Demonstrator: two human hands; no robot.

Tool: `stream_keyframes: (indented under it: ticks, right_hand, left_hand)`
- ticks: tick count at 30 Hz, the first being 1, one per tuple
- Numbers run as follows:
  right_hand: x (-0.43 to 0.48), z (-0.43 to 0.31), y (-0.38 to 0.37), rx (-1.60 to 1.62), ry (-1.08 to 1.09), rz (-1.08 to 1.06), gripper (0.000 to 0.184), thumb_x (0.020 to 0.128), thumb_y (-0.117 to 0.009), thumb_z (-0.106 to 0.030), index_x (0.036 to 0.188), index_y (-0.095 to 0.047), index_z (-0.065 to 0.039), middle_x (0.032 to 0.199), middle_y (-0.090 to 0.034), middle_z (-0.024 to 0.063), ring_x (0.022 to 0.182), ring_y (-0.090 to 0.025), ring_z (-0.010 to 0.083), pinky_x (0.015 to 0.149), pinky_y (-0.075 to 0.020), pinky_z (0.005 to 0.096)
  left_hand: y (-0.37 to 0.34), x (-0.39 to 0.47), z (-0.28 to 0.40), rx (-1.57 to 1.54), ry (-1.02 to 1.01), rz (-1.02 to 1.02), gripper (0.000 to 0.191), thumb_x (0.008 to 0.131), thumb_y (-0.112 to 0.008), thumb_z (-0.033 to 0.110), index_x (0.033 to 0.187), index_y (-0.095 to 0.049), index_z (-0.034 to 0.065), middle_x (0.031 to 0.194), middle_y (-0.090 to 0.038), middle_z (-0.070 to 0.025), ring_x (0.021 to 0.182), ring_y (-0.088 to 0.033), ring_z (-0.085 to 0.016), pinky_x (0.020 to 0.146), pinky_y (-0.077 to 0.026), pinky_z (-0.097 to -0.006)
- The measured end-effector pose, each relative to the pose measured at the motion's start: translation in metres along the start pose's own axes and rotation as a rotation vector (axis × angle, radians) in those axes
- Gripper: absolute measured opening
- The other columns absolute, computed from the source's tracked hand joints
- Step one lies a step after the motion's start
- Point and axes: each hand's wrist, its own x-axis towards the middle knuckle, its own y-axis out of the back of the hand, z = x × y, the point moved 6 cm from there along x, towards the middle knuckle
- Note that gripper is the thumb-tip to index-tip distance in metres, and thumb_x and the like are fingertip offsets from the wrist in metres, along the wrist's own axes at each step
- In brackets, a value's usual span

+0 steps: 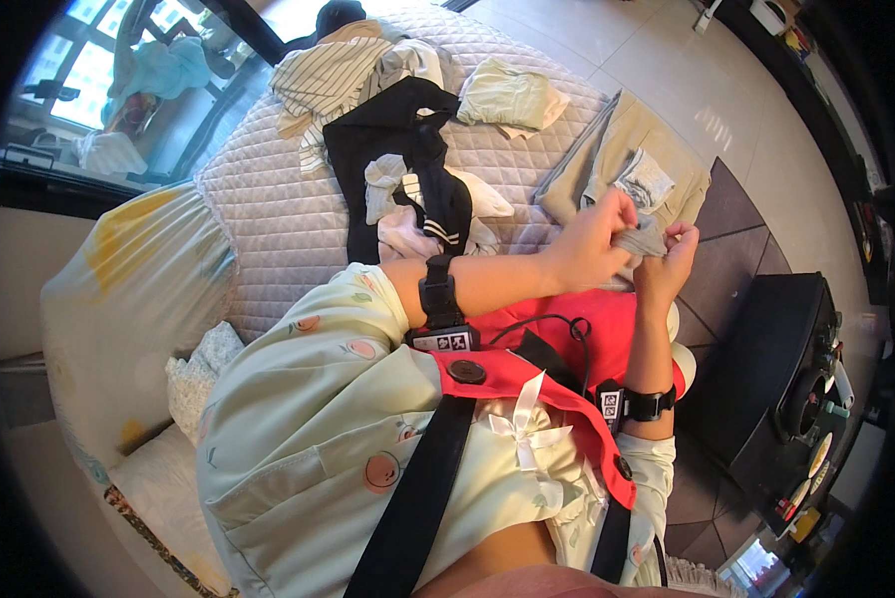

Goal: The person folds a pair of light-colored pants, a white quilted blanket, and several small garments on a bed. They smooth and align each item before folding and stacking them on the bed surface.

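A small piece of grey fabric (642, 238), perhaps a sock, is held up between my two hands. My left hand (598, 233) pinches one side of it, and my right hand (664, 265) grips the other with fingertips and thumb. Just beyond them lie folded beige trousers (671, 153), with a small folded grey-white patterned cloth (645, 179) on top. Left of my hands, a black garment (372, 138) with white stripes at one end is spread on the quilted bed cover (268, 224). Light grey and pale pink small garments (408, 235) lie bunched against it.
A folded pale green garment (503, 93) rests on the bed's far part, near a heap of striped clothing (327, 75). A black cabinet (754, 366) stands on the floor at right. At left is a glass door (230, 112). Red fabric (544, 321) covers my lap.
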Motion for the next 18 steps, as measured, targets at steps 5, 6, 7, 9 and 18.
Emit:
stream_keyframes:
  ticks: [5,6,7,9,18]
  right_hand:
    - [-0.011,-0.014,-0.015,0.265,0.155,-0.065,0.038,0.072,-0.054,0.008,0.107,-0.043,-0.001,0.091,-0.055,0.0085,0.088,-0.056,0.0179,0.080,-0.0436,0.0262]
    - [-0.017,-0.024,-0.016,0.293,0.220,-0.071,0.039,0.072,-0.053,0.009,0.109,-0.043,-0.001,0.093,-0.054,0.0090,0.091,-0.055,0.0182,0.082,-0.0433,0.0268]
    - [-0.022,-0.032,-0.016,0.328,0.280,-0.075,0.040,0.072,-0.052,0.009,0.110,-0.043,-0.001,0.096,-0.054,0.0095,0.093,-0.055,0.0185,0.084,-0.0429,0.0274]
    - [-0.028,-0.037,-0.020,0.455,0.208,-0.202,0.042,0.072,-0.053,0.009,0.111,-0.042,-0.003,0.092,-0.053,0.0070,0.091,-0.052,0.0136,0.081,-0.0409,0.0238]
    - [-0.003,0.021,-0.014,0.357,-0.133,-0.192,0.026,0.076,-0.056,0.002,0.101,-0.049,-0.005,0.082,-0.060,0.0024,0.073,-0.054,0.0089,0.062,-0.0425,0.0207]
  left_hand:
    - [0.012,0.005,0.015,0.342,-0.047,0.099,0.034,0.067,-0.062,0.003,0.093,-0.040,0.0038,0.075,-0.054,-0.0158,0.070,-0.056,-0.033,0.063,-0.043,-0.0387]
    - [0.020,0.011,0.010,0.447,-0.037,0.143,0.034,0.067,-0.064,0.004,0.092,-0.040,0.0041,0.074,-0.054,-0.0157,0.070,-0.056,-0.033,0.063,-0.043,-0.0392]
    - [0.028,0.015,0.004,0.563,0.000,0.193,0.035,0.066,-0.065,0.005,0.092,-0.041,0.0044,0.074,-0.053,-0.0156,0.070,-0.056,-0.034,0.063,-0.043,-0.0396]
    - [0.033,0.019,-0.012,0.500,0.090,0.206,0.036,0.068,-0.065,0.004,0.095,-0.041,0.0042,0.081,-0.056,-0.0166,0.077,-0.058,-0.035,0.065,-0.044,-0.0401]
    - [-0.001,0.000,0.000,-0.155,0.157,-0.101,0.028,0.079,-0.062,0.007,0.098,-0.042,0.0048,0.084,-0.057,-0.0058,0.074,-0.054,-0.015,0.066,-0.044,-0.0278]
